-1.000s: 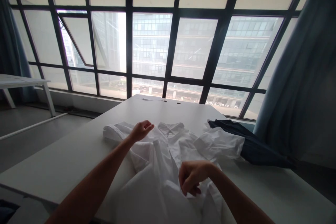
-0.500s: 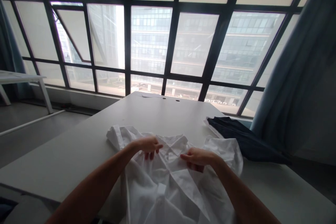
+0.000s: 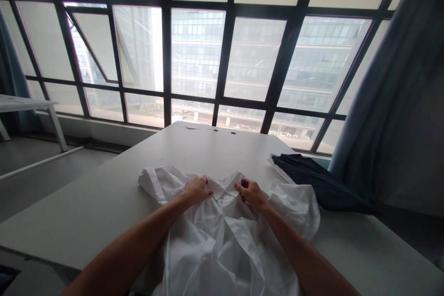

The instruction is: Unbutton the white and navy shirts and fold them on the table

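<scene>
A white shirt (image 3: 211, 245) lies on the white table, its collar toward the window and its lower part running out of view at the near edge. My left hand (image 3: 197, 189) is closed on the left side of the collar, with the thumb pointing inward. On the collar's right side, my right hand (image 3: 251, 193) pinches the fabric between thumb and fingers. The shirt's front is wrinkled, and its sleeves are spread out to both sides. Some fingertips are hidden by the hands and cloth.
Dark navy clothing (image 3: 312, 180) lies on the right of the white table (image 3: 104, 208), with something white beneath it. A second white table (image 3: 27, 104) stands at far left. Large windows are ahead, and a blue-grey curtain (image 3: 374, 115) hangs at right.
My right hand has moved up and slightly left onto the collar. The left hand has shifted slightly and now grips the collar's left side. The shirt front has shifted a little.
</scene>
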The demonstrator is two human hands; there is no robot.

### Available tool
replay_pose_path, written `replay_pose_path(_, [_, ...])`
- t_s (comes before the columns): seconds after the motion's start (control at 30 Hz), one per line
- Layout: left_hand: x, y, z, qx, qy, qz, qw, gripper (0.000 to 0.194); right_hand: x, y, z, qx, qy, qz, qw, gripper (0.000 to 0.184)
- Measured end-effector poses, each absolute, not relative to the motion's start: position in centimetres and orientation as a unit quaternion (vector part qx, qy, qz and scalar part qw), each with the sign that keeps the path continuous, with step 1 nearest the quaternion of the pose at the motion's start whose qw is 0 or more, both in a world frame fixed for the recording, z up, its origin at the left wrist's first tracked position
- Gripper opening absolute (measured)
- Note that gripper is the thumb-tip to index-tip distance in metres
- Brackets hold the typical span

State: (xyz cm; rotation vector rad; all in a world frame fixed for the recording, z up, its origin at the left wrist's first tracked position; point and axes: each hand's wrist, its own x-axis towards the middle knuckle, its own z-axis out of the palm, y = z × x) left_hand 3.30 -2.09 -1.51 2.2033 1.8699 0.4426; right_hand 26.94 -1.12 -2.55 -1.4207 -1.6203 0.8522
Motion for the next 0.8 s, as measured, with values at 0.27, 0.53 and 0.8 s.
replay_pose_path(0.27, [2.2, 0.2, -2.0, 0.742, 0.615, 0.190, 0.190, 0.055, 27.7, -3.9, 0.7, -0.379, -0.681, 0.460, 0.426, 0.057])
replay_pose_path(0.53, [2.7, -0.6, -2.0, 0.698, 0.442, 0.378, 0.418, 0.053, 28.9, -4.1, 1.1, -0.401, -0.691, 0.450, 0.399, 0.049])
replay_pose_path(0.8, [1.3, -0.3, -1.1, 0.677, 0.448, 0.340, 0.474, 0.048, 28.7, -3.1, 0.3, -0.469, -0.590, 0.471, 0.459, 0.051])
